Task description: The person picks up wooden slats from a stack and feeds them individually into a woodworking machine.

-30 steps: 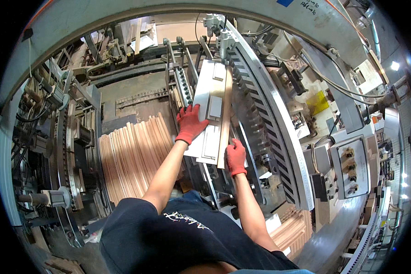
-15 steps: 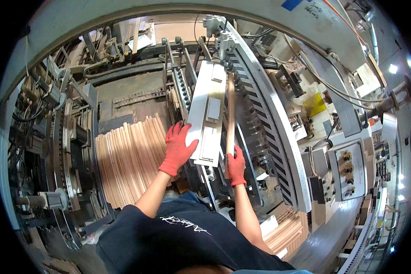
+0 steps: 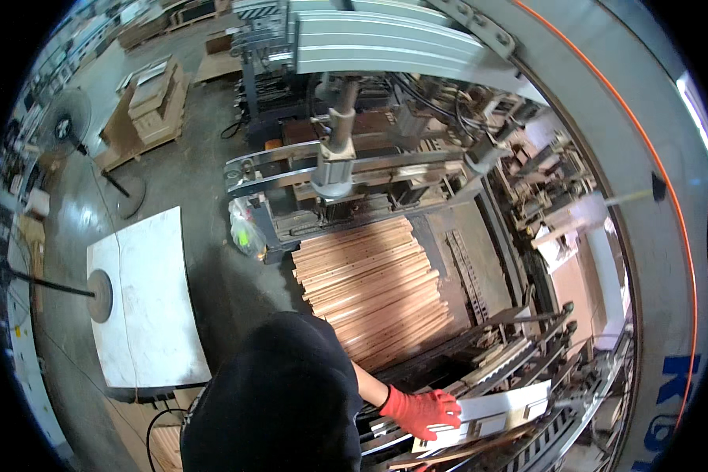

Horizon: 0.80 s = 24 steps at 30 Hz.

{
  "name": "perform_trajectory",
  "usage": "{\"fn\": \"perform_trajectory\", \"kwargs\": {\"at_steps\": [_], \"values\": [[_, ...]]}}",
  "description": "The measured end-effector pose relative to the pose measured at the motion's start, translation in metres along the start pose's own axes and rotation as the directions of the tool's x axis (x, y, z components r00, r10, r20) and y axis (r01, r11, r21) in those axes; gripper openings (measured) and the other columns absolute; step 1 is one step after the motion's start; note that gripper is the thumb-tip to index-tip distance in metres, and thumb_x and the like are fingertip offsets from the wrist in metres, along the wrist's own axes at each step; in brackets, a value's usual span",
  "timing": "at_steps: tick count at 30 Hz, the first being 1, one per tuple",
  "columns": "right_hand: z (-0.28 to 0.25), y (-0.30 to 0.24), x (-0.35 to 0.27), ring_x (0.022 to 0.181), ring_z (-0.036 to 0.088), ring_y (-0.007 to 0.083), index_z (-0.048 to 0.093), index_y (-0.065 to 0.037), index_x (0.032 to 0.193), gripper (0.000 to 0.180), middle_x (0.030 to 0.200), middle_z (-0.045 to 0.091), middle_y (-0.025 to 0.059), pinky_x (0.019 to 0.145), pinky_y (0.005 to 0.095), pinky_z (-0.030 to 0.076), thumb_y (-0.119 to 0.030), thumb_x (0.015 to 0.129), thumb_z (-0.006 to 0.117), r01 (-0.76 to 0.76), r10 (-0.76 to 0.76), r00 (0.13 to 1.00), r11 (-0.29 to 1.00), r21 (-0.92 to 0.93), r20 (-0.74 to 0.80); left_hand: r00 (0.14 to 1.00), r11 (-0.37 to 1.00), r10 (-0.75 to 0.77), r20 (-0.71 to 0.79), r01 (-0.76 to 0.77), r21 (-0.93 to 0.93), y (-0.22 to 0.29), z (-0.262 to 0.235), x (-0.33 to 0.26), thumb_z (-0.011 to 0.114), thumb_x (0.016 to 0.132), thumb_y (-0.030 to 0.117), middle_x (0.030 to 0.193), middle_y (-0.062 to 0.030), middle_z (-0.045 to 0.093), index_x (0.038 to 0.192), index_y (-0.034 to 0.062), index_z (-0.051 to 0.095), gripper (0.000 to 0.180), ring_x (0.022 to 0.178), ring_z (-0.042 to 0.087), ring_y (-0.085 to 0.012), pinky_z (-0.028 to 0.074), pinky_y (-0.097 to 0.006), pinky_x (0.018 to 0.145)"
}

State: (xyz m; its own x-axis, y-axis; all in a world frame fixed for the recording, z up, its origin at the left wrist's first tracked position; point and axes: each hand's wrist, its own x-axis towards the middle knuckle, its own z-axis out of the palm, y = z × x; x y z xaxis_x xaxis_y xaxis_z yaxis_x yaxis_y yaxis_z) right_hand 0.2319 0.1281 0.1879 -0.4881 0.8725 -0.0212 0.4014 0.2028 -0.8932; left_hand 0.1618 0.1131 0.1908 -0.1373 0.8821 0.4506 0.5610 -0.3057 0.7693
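Observation:
My left hand (image 3: pixel 422 411), in a red glove, lies over the near end of a long pale metal plate (image 3: pixel 499 411) with small raised blocks on it. Its fingers are stretched out and rest on the plate's surface. A thin wooden strip (image 3: pixel 480 451) runs along the plate's lower side. Only a sliver of red glove from my right hand (image 3: pixel 421 468) shows at the bottom edge, so its fingers and anything in them are hidden. Beyond my left arm lies a broad layer of wooden strips (image 3: pixel 377 283) set side by side.
A machine cylinder (image 3: pixel 334 169) stands above the far side of the strips, under a grey beam (image 3: pixel 401 47). To the left are a white board (image 3: pixel 145 307), a standing fan (image 3: pixel 63 124) and a pallet of stacked panels (image 3: pixel 153 106). An orange hose (image 3: pixel 645 134) hangs at right.
My view has swung to the left, so the plate and hands now sit at the lower right. My right hand, earlier gripping the wooden strip, has almost left the picture. My left hand stays on the plate.

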Motion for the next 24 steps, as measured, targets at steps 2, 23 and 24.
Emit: {"fn": "perform_trajectory", "kwargs": {"at_steps": [2,23,24], "values": [[0.02,-0.016,0.002,0.093,0.058,0.0191,0.059,-0.004,0.115,0.033,0.1,0.059,0.0069,0.08,0.0321,0.047,-0.028,0.093,0.056,0.082,-0.079,0.994,0.996,-0.04,0.078,0.998,0.998,-0.044,0.051,0.046,-0.038,0.01,-0.015,-0.004,0.07,0.076,0.03,0.134,-0.0179,0.048,0.128,0.0119,0.053,0.058,0.125,0.044,-0.0373,0.034,-0.049,0.103],[0.128,-0.094,-0.009,0.108,0.059,0.0287,0.053,-0.001,0.127,0.049,0.117,0.059,0.0183,0.092,0.0375,0.047,-0.019,0.085,0.068,0.451,-0.414,0.879,0.883,-0.13,0.239,0.956,0.962,-0.271,-0.111,0.266,-0.061,-0.021,-0.127,-0.095,0.066,0.084,0.028,0.116,-0.0192,0.06,0.131,0.0065,0.049,0.054,0.109,0.057,-0.0397,0.046,-0.046,0.095],[0.114,-0.089,-0.007,0.109,0.059,0.0292,0.053,0.0,0.128,0.05,0.117,0.059,0.0188,0.092,0.0377,0.047,-0.019,0.084,0.069,0.446,-0.415,0.889,0.881,-0.158,0.196,0.95,0.947,-0.304,-0.074,0.293,-0.131,-0.013,-0.13,-0.093,0.066,0.085,0.027,0.119,-0.0183,0.06,0.134,0.0066,0.048,0.056,0.109,0.057,-0.0381,0.046,-0.045,0.095]]}}
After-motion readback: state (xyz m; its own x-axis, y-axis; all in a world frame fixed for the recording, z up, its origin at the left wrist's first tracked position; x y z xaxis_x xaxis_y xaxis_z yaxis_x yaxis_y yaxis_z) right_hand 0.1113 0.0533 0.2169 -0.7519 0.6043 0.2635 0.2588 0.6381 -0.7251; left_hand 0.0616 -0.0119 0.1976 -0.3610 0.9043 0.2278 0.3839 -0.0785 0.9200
